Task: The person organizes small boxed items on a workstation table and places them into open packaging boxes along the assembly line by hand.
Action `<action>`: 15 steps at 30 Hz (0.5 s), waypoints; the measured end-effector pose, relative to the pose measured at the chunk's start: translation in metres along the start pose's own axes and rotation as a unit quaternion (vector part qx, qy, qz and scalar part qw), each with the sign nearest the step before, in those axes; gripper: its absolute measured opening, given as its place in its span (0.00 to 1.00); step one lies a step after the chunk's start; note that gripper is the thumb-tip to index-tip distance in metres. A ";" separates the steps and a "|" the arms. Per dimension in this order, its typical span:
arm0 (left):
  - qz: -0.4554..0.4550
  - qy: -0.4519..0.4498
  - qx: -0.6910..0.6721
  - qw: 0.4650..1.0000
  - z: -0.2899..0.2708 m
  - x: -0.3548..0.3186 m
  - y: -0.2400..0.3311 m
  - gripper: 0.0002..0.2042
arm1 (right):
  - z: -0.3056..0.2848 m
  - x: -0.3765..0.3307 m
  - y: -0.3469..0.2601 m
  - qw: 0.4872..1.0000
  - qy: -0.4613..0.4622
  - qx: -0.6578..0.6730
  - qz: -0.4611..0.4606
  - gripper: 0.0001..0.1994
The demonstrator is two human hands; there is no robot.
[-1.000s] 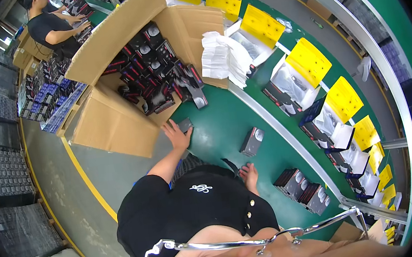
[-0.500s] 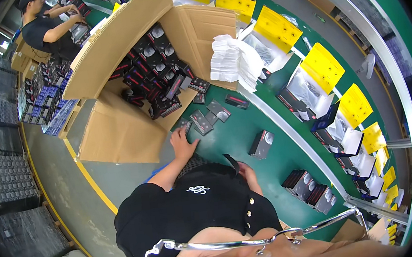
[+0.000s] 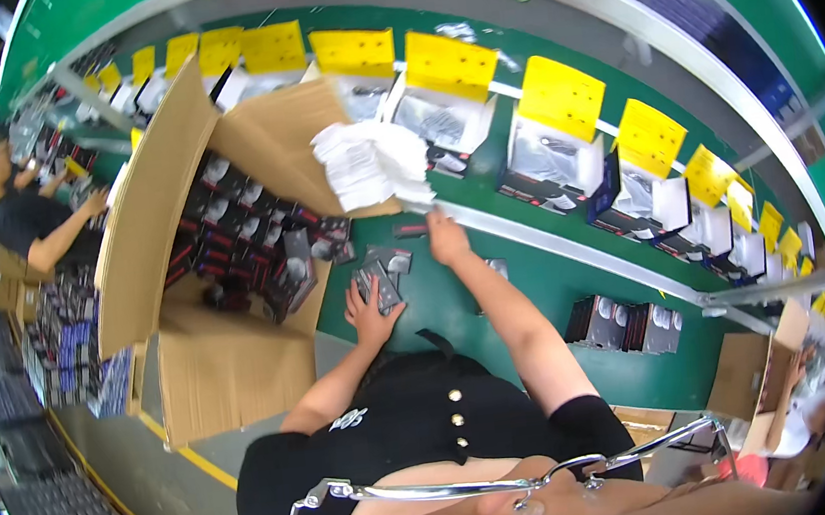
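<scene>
Green surface: bare across the middle (image 3: 427,301); looks smooth, so loose boxes might skid on it if pushed unevenly.
Cardboard carton: stands open at the surface's left end (image 3: 233,367), mouth toward it; a knock on a flap could shift the contents (judgement).
Yellow-flapped boxes: open row (image 3: 462,61) beyond the metal rail (image 3: 573,253); out of the hands' way for now, but a long reach over the rail could catch one.
Dark heap: boxes piled at odd angles in the carton (image 3: 238,221); those at the mouth lean outward. Likely fault: pulling one from low down brings others sliding out.
White paper: loose sheets draped over the carton flap (image 3: 363,167), near the right hand; a brush of the wrist could drop them.
Standing group: boxes packed on edge at the right (image 3: 595,324); a sideways bump might topple the end ones.
Left hand: on the surface (image 3: 369,317), fingers and thumb either side of small dark boxes (image 3: 375,286), near the carton mouth; firmness of grip cannot be told. Overlapped boxes could slip apart if squeezed off-centre.
Right hand: stretched out by the rail (image 3: 446,237), finger closure unclear; its forearm (image 3: 513,307) partly hides a grey box (image 3: 496,271), which the elbow side could clip.
Slim box: just beside the right hand (image 3: 410,230), contact uncertain; a short grab might only nudge it away.
</scene>
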State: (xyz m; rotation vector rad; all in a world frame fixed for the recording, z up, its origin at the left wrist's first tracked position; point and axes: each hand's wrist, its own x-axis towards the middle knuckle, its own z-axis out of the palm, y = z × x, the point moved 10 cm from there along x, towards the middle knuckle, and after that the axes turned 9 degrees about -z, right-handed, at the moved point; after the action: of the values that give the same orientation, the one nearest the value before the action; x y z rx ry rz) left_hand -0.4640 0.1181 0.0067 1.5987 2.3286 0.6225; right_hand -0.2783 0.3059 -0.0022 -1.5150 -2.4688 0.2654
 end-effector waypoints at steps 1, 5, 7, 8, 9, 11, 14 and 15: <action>0.017 -0.030 0.003 0.999 0.014 0.007 0.002 0.46 | 0.034 0.008 0.019 0.999 -0.038 0.031 0.024 0.27; 0.036 -0.086 -0.006 0.996 0.024 0.001 -0.007 0.45 | 0.023 0.008 -0.015 0.989 -0.097 0.112 -0.002 0.23; 0.025 -0.116 -0.002 0.993 0.024 0.006 -0.007 0.44 | -0.029 0.007 -0.021 0.984 -0.059 0.163 0.036 0.23; 0.024 -0.121 -0.006 0.992 0.027 0.012 -0.010 0.44 | -0.057 -0.001 -0.023 0.973 -0.023 0.218 0.073 0.23; 0.051 -0.129 -0.074 0.988 0.029 0.021 -0.009 0.42 | -0.091 -0.008 -0.020 0.954 0.018 0.272 0.125 0.24; 0.046 -0.151 -0.132 0.979 0.035 0.032 0.002 0.39 | -0.108 -0.039 0.016 0.836 0.122 0.501 0.187 0.18; 0.062 -0.123 -0.267 0.954 0.019 0.054 0.042 0.38 | -0.116 -0.075 0.057 0.679 0.143 0.676 0.249 0.13; 0.107 -0.125 -0.301 0.939 0.003 0.061 0.072 0.35 | -0.123 -0.078 0.054 0.656 0.125 0.702 0.246 0.12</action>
State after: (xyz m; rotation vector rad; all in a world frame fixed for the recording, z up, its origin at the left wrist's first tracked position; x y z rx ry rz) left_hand -0.4252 0.1975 0.0405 1.5227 1.5776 0.9946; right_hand -0.1623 0.2649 0.0928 -1.1409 -0.8320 1.4735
